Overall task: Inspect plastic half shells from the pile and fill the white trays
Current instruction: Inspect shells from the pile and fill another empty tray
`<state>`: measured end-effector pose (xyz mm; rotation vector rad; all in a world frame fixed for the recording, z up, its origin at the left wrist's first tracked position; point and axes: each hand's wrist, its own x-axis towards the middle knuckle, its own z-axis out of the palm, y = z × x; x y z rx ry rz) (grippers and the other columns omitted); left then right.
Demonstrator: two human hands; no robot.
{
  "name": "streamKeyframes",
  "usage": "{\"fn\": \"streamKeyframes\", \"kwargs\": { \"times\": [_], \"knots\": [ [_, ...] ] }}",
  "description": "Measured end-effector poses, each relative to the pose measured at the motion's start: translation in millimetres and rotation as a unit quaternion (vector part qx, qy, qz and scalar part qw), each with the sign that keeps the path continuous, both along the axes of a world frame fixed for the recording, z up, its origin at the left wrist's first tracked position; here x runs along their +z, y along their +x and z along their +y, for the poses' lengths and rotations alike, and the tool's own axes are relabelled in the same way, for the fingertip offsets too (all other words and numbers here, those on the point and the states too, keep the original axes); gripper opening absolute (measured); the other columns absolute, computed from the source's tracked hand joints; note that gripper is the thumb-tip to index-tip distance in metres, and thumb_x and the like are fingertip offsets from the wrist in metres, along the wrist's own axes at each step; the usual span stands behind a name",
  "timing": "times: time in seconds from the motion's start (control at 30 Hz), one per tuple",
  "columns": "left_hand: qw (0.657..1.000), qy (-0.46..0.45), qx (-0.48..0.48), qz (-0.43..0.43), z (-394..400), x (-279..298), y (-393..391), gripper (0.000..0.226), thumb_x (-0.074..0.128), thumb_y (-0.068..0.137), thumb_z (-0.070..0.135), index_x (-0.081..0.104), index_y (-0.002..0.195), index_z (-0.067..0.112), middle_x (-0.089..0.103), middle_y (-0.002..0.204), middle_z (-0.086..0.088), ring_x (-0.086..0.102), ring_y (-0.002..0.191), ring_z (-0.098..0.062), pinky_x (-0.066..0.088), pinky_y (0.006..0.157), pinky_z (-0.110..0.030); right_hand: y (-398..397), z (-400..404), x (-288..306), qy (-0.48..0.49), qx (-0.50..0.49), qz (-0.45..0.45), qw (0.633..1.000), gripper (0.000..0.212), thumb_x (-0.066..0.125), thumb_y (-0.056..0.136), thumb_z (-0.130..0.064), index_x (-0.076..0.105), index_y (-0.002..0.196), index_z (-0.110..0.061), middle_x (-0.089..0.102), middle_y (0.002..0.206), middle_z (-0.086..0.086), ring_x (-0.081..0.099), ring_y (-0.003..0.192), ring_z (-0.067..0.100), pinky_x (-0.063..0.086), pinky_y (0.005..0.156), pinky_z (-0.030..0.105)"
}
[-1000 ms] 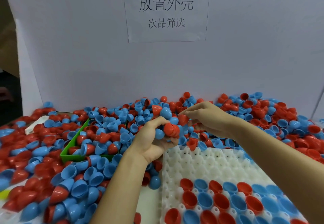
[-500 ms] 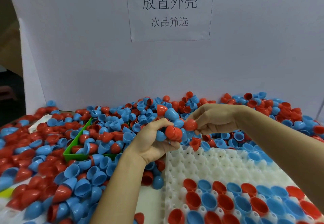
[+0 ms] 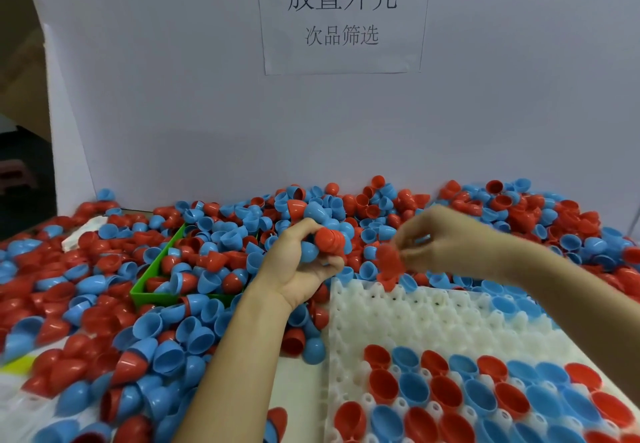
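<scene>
Since half a second before, the right hand (image 3: 446, 241) had carried its red half shell (image 3: 389, 259) down and away from the left hand (image 3: 301, 262), toward the far edge of the white tray (image 3: 415, 318); its fingers pinched it, blurred. The left hand's fingers were curled around a stack of red shells (image 3: 330, 240) and some blue ones. The pile (image 3: 214, 234) covered the counter behind, around a green bin (image 3: 152, 274).
</scene>
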<state>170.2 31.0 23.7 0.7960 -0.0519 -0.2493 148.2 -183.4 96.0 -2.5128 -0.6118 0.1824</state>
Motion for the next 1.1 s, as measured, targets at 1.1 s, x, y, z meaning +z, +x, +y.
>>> {"fn": "streamKeyframes", "kwargs": {
  "times": [1.1],
  "knots": [
    [0.871,0.437,0.045,-0.218,-25,-8,-4,0.012,0.061,0.096,0.011,0.068,0.095,0.02,0.057,0.067,0.006,0.052,0.065,-0.013,0.049,0.063,-0.027,-2,45,2,0.013,-0.064,-0.223,0.973,0.01,0.067,0.093,-0.031,0.071,0.097,-0.023,0.07,0.083,0.001,0.063,0.072,0.015,0.05,0.061,0.018]
  ]
}}
